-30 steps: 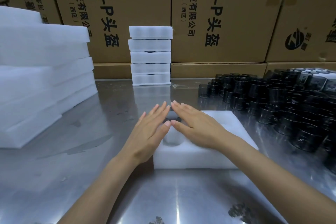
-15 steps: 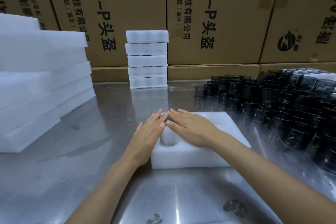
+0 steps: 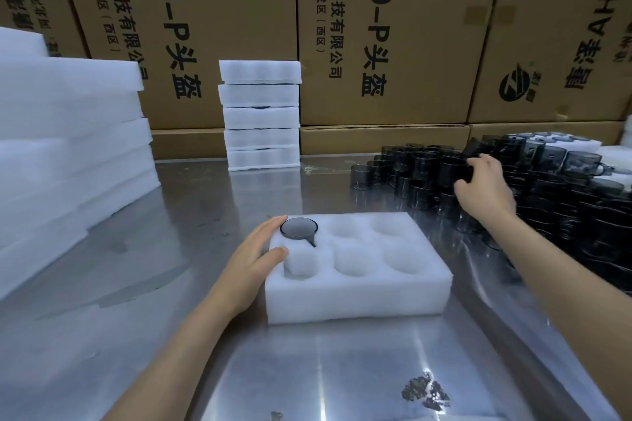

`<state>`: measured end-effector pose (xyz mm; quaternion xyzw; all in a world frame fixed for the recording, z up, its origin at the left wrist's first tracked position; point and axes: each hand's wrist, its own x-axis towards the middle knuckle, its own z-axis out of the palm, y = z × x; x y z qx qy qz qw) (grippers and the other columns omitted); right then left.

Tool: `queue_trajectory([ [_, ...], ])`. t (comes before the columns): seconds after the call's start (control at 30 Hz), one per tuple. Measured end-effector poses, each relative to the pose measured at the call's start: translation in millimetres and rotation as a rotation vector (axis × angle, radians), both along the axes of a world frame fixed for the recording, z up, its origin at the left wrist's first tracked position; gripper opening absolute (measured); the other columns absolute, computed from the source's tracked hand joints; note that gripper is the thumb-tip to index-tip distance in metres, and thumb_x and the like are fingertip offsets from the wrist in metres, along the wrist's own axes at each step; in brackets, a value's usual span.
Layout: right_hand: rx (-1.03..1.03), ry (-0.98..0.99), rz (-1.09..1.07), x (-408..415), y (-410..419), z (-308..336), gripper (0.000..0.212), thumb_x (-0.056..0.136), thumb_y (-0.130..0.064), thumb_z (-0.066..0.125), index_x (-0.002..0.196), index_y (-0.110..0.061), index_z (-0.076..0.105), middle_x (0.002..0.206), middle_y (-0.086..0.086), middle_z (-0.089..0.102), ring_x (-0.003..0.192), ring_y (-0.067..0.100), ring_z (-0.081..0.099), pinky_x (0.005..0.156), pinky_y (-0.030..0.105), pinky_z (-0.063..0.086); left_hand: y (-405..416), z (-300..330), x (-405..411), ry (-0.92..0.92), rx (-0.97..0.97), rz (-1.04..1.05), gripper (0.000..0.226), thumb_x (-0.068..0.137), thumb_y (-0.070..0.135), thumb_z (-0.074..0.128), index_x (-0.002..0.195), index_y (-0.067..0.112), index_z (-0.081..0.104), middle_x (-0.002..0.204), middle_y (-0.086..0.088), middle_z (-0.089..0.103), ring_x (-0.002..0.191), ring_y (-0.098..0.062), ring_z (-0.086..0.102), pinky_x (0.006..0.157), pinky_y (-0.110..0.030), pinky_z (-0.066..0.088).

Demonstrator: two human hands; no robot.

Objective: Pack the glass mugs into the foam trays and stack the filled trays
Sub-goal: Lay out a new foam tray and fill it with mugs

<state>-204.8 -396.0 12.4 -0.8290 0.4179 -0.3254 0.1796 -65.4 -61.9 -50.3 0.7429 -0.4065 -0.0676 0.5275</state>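
Note:
A white foam tray (image 3: 355,297) with several round pockets lies on the steel table in front of me. One dark glass mug (image 3: 299,228) sits sunk in its far left pocket; the other pockets show only foam. My left hand (image 3: 254,258) rests flat against the tray's left edge, thumb on its top. My right hand (image 3: 484,186) is out at the mass of dark glass mugs (image 3: 547,195) on the right, fingers curled over one mug (image 3: 451,169) at the heap's near side.
A stack of filled foam trays (image 3: 260,114) stands at the back centre. Tall piles of foam sheets (image 3: 68,154) fill the left. Cardboard boxes (image 3: 393,31) wall the back. Bare steel table (image 3: 307,369) lies near me.
Both hands were pressing on the tray's far left pocket. My right hand has swung away to the mug heap and curled over a mug; my left hand slid to the tray's left edge.

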Motion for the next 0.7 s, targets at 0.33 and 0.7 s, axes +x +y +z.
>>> queue_trajectory([
  [0.33,-0.115,0.217,-0.096,-9.9,-28.9,-11.2,0.021,0.097,-0.023,0.052,0.114,-0.011,0.051,0.128,0.01,0.038,0.081,0.03,0.049,0.066,0.037,0.04,-2.0,-4.5,5.6,-0.017,0.004,0.009,0.048,0.076,0.034,0.046,0.121,0.051,0.044,0.13,0.034,0.044,0.12,0.018,0.037,0.093,-0.006,0.03],
  [0.7,-0.122,-0.351,0.085,-28.1,1.5,10.2,0.01,0.096,-0.029,0.049,0.096,-0.019,0.05,0.092,-0.002,0.057,0.083,0.02,0.052,0.068,0.032,0.036,-1.6,-3.4,4.7,-0.031,0.007,0.006,0.046,0.076,0.035,0.046,0.118,0.053,0.043,0.128,0.036,0.043,0.118,0.022,0.036,0.089,0.0,0.03],
])
